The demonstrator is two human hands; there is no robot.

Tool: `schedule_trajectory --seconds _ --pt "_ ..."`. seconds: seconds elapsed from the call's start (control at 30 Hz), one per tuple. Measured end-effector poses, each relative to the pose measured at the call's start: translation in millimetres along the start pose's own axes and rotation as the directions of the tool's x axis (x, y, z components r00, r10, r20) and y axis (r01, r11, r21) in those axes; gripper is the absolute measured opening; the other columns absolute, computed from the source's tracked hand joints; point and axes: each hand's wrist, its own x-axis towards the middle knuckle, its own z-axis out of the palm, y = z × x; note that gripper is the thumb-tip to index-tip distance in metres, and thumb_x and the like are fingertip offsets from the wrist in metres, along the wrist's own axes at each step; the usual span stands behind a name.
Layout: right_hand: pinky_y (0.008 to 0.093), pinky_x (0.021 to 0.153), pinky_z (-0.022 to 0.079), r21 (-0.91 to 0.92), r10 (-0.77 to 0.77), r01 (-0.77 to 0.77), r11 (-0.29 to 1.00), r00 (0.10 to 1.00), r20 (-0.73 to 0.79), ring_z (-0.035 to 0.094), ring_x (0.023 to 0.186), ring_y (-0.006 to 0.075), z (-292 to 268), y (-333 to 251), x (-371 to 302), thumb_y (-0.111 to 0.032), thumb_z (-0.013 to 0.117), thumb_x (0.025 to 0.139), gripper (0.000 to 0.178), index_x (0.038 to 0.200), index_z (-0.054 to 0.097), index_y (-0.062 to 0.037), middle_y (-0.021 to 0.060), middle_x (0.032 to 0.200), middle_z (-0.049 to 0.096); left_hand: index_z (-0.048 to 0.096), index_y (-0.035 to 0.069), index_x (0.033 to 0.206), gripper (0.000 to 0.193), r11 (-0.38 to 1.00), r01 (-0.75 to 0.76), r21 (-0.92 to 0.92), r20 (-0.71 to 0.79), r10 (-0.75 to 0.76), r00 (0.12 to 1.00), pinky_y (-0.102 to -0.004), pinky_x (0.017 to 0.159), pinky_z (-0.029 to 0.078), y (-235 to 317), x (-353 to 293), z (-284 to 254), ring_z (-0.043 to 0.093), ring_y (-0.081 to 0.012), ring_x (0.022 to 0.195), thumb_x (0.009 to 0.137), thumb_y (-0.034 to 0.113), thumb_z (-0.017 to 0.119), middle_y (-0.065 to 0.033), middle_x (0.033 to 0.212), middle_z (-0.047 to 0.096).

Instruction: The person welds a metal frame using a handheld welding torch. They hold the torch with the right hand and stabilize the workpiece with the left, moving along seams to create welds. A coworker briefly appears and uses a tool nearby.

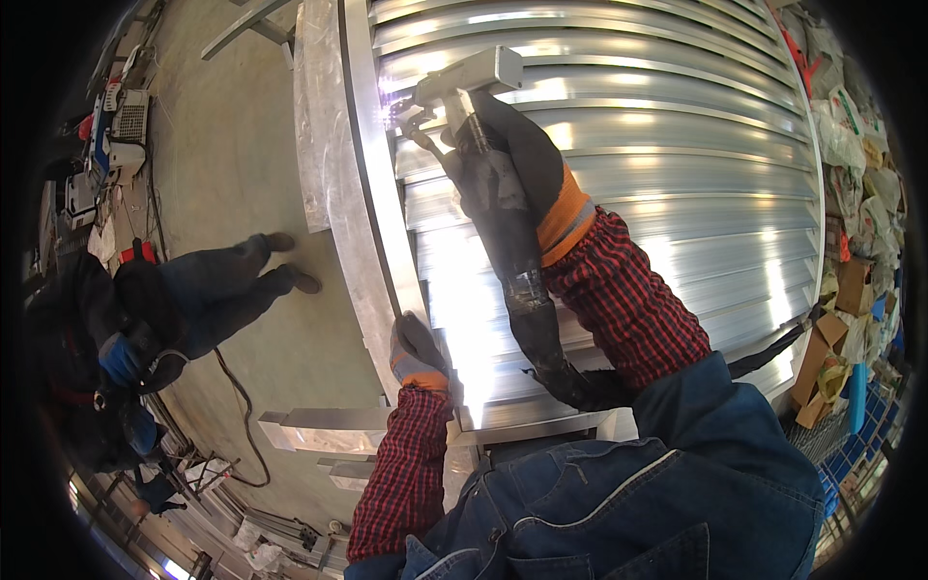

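My right hand [530,145], in a dark glove with an orange cuff, is wrapped round a handheld welding gun [469,75] with a boxy silver head. Its nozzle points left at the long metal frame bar [385,203], where a small violet-white glow shines at the tip. From the grip, a thick black taped hose [527,290] runs down beside my forearm. My left hand [418,350], gloved the same way, is closed on the near part of that bar; its fingertips are partly hidden. Shiny louvred metal slats [619,164] fill the panel right of the bar.
Another person [126,338] in dark clothes is on the left, beside a cable [237,396] on the floor. Metal offcuts [324,430] jut out at the near left. Cardboard boxes [822,358] and plastic bags are heaped along the right. Equipment [121,135] stands far left.
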Motion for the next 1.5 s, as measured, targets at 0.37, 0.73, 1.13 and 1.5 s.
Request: schedule_trajectory --seconds 0.37,0.73,1.13,1.5 --pt "0.0299 0.057 0.059 0.150 0.136 -0.145 0.978 0.989 0.065 0.070 0.069 0.0178 -12.0 -1.0 -8.1 -0.039 0.059 0.109 0.035 0.109 0.064 -0.0040 0.0090 0.086 0.069 0.062 0.000 0.137 0.038 0.996 -0.086 0.022 -0.009 0.086 0.996 -0.0374 0.099 0.055 -27.9 2.1 8.6 0.070 -0.0295 0.114 0.110 0.026 0.057 -0.0171 0.123 0.071" --pt "0.0307 0.059 0.061 0.161 0.054 -0.055 0.985 0.998 0.012 0.072 0.074 0.0194 -7.0 4.5 -13.2 -0.037 0.059 0.109 0.035 0.117 0.063 -0.0032 0.0108 0.094 0.069 0.067 -0.007 0.133 0.051 0.997 0.027 0.069 0.042 -0.030 0.999 -0.0419 0.104 0.053 5.6 4.4 -3.8 0.069 -0.0399 0.121 0.116 0.035 0.044 -0.0272 0.128 0.072" --pt "0.0293 0.054 0.057 0.188 0.134 -0.135 0.973 0.991 0.021 0.066 0.062 0.0163 -9.3 -3.6 -42.0 -0.049 0.056 0.110 0.049 0.124 0.070 -0.0041 0.0088 0.085 0.072 0.065 -0.007 0.137 0.051 0.989 0.071 -0.133 -0.012 -0.074 0.997 -0.0418 0.108 0.052 0.4 0.9 1.4 0.069 -0.0354 0.125 0.115 0.035 0.047 -0.0250 0.131 0.072" --pt "0.0329 0.070 0.052 -0.540 -0.300 0.299 0.787 0.950 0.088 0.064 0.078 0.0155 26.8 8.7 -104.5 -0.024 0.059 0.108 0.024 0.103 0.064 -0.0006 0.0060 0.081 0.065 0.064 -0.006 0.138 0.054 0.881 0.335 -0.335 0.117 -0.314 0.942 -0.0428 0.095 0.060 34.4 -0.1 -15.8 0.074 -0.0373 0.114 0.110 0.040 0.059 -0.0268 0.133 0.070"
